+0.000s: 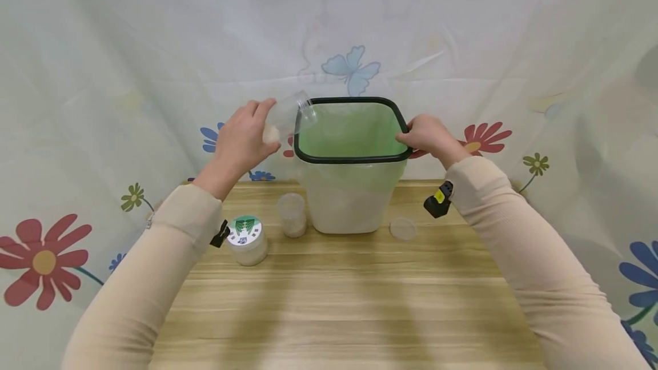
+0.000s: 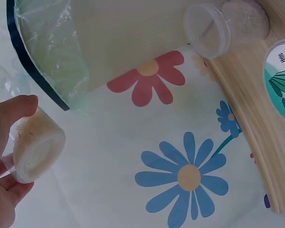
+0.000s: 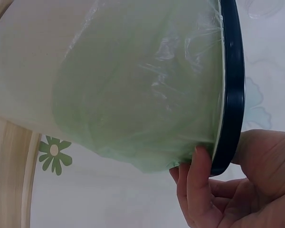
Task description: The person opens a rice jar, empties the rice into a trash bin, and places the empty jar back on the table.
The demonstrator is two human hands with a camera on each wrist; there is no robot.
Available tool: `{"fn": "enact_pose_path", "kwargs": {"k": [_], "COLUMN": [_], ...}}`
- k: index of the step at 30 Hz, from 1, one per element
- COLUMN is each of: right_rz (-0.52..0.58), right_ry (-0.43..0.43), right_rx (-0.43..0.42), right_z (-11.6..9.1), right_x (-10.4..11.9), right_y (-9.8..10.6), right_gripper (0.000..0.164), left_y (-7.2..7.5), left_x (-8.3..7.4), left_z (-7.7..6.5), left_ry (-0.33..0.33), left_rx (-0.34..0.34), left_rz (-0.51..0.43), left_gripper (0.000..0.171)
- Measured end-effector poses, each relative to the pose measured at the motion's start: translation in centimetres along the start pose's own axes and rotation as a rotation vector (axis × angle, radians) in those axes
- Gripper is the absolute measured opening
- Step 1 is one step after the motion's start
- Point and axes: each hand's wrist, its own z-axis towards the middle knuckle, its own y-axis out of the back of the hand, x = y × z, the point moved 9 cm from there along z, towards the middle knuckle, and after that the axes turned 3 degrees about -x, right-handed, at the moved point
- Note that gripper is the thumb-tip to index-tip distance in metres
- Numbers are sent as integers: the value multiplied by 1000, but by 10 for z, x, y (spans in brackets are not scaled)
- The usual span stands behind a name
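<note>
My left hand (image 1: 244, 136) holds a clear plastic jar (image 1: 289, 116) tilted, its mouth at the left rim of a white trash bin (image 1: 345, 201). Pale whitish contents show near the jar's base, which faces the camera in the left wrist view. A green bag (image 1: 354, 130) lines the bin and hangs over its outside under a black rim ring (image 1: 354, 160). On the bin's right side my right hand (image 1: 429, 133) grips that rim. In the right wrist view its fingers (image 3: 199, 185) lie against the outside, over the bag; the thumb is largely hidden behind the ring.
Left of the bin's foot stands a second clear jar (image 1: 292, 216) with pale contents low inside. A jar with a green-and-white printed top (image 1: 247, 238) is further left. A clear round lid (image 1: 403, 229) lies right of the bin on the wooden table (image 1: 319, 301). A flowered curtain hangs behind.
</note>
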Motion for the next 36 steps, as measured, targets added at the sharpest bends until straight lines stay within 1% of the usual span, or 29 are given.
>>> {"fn": "enact_pose_path", "kwargs": {"k": [5,7,13,20,22,28,29,32,36], "right_rz": [-14,-15,-10,-25,-18,-21,-36,-50,-61], "right_ry": [-7,-9,-12,-12,-1,-15,-27,-24,-9], "right_rx": [-15,-16,-15,-23,-26,-27,-26,-28,-32], "right_z": [1,1,0,1,4,4,2,-1,-1], "right_x": [-1,-1,0,1,-1,-2,-1,3,4], "right_y": [0,1,3,3,3,3,3,3,2], "right_gripper": [32,29,25,17,17,17,16,16,21], "left_y": [2,3,3,4,4,6,6,6,5], "left_x": [-5,-7,-12,-23,-26,-34,-35,-36,-37], "left_z": [9,12,20,28,29,30,30,30,29], "left_ry": [-18,-22,-21,-37,-38,-55,-57,-65,-80], "left_rx": [5,19,90,159,178,228,235,253,267], "left_rz": [24,37,61,116,135,196,204,226,258], "left_gripper": [77,77,79,77,78,78,79,79,77]}}
